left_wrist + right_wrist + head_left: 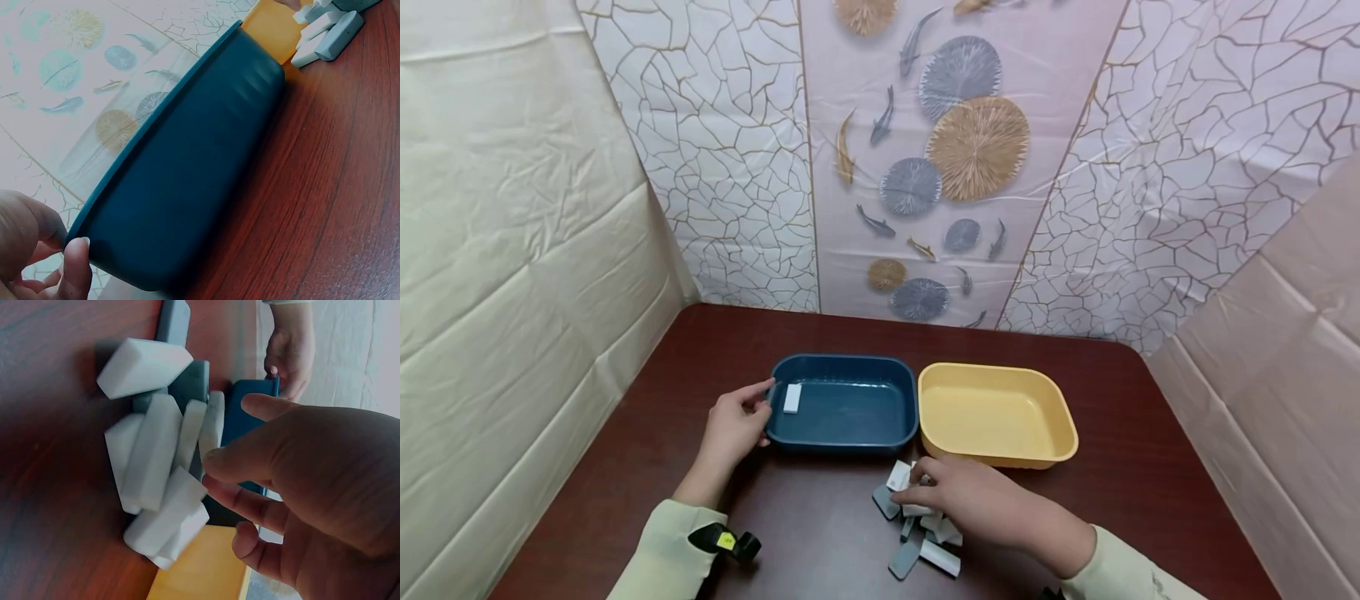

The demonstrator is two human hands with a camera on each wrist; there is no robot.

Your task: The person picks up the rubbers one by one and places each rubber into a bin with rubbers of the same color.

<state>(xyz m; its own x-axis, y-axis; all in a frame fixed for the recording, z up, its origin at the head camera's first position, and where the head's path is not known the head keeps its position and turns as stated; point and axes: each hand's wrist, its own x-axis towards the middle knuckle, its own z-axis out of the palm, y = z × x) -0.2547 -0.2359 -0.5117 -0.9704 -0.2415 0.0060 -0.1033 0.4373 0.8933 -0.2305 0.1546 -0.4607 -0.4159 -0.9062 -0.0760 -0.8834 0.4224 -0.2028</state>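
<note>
Your left hand [730, 427] pinches the left rim of the blue bin [857, 408], which holds one white block [792, 398] at that end. The pile of white and gray blocks [153, 453] lies off the blue bin's near right corner, long axes at mixed angles. Your right hand [977, 502], the nearer one, is over it, fingers bent; I can't tell whether it grips a block. Beside the blue bin's right end sits the yellow bin [992, 408], no block showing inside.
</note>
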